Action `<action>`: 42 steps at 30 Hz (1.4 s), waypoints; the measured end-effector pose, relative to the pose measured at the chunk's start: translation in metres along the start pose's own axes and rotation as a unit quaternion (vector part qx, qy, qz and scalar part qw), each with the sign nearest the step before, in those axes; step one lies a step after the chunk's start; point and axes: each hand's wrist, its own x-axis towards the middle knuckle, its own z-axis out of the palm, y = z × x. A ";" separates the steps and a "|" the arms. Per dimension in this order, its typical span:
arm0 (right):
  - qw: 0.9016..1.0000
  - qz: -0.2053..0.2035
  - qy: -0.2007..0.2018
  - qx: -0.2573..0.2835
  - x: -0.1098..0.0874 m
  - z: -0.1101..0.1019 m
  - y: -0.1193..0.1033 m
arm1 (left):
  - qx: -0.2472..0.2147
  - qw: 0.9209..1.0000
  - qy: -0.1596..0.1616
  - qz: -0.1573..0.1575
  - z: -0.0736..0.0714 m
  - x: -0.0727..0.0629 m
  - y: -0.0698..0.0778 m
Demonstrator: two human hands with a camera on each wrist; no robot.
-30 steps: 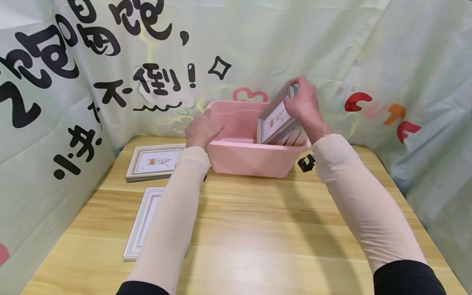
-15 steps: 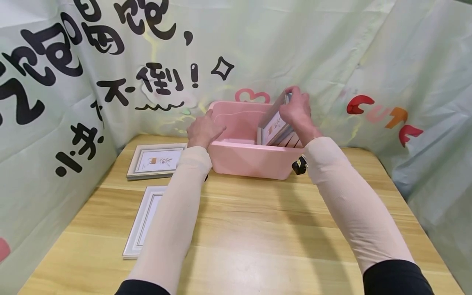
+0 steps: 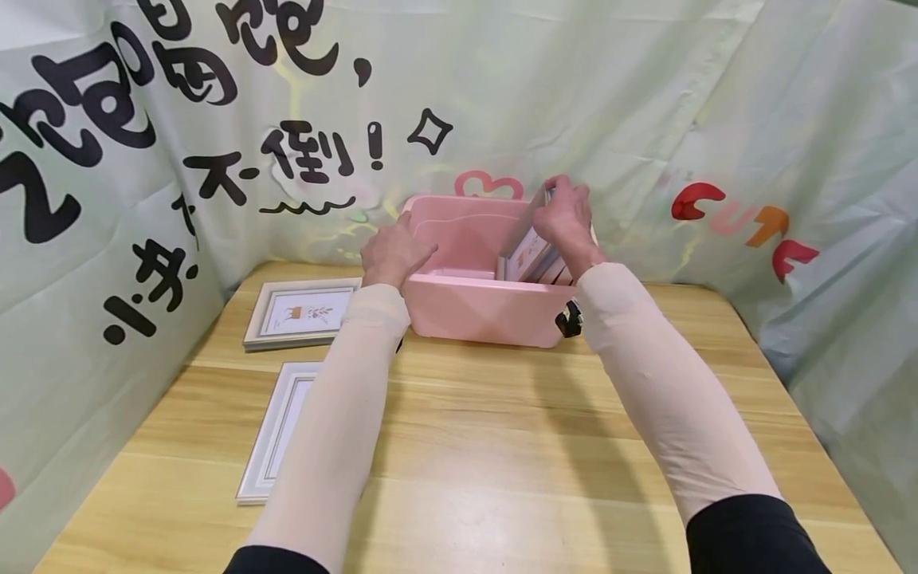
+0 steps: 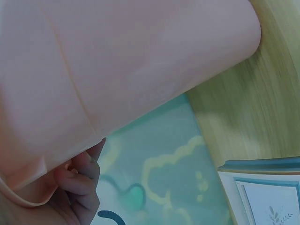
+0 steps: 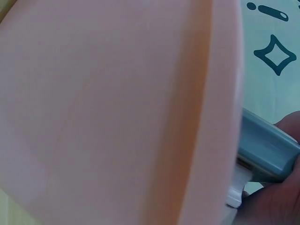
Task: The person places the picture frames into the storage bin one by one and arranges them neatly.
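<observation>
A pink plastic bin (image 3: 488,312) stands at the back of the table. My left hand (image 3: 394,253) grips its left rim; in the left wrist view the curled fingers (image 4: 82,180) hook under that rim. Over the bin's right half, my right hand (image 3: 566,217) holds the top edge of a picture frame (image 3: 527,249) that leans inside the bin, its lower edge down below the rim. Several more frames (image 3: 555,269) lean behind it, partly hidden by the hand and the bin wall. In the right wrist view the held frame (image 5: 265,145) shows past the bin wall.
To the left lie a cream picture frame (image 3: 301,315) with a plant print and, nearer, a white frame (image 3: 280,438) partly under my left forearm. A printed cloth (image 3: 559,88) hangs close behind the bin and along both sides of the wooden table (image 3: 473,462).
My right hand has lowered the picture frame deeper into the bin and shifted a little left with it. The left hand has stayed on the rim.
</observation>
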 end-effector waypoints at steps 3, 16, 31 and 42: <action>1.000 -0.002 0.006 0.003 0.002 0.003 0.003 | 0.001 1.000 -0.001 0.003 0.000 0.000 0.000; 0.999 -0.009 0.020 -0.039 0.005 0.014 0.005 | -0.004 1.000 -0.001 0.000 0.001 0.000 0.000; 0.987 -0.039 0.001 -0.158 0.002 0.022 0.004 | -0.001 1.000 -0.003 -0.003 0.000 0.001 0.000; 0.982 -0.055 -0.006 -0.182 0.000 0.022 0.003 | 0.000 1.000 -0.001 -0.001 0.000 0.001 0.000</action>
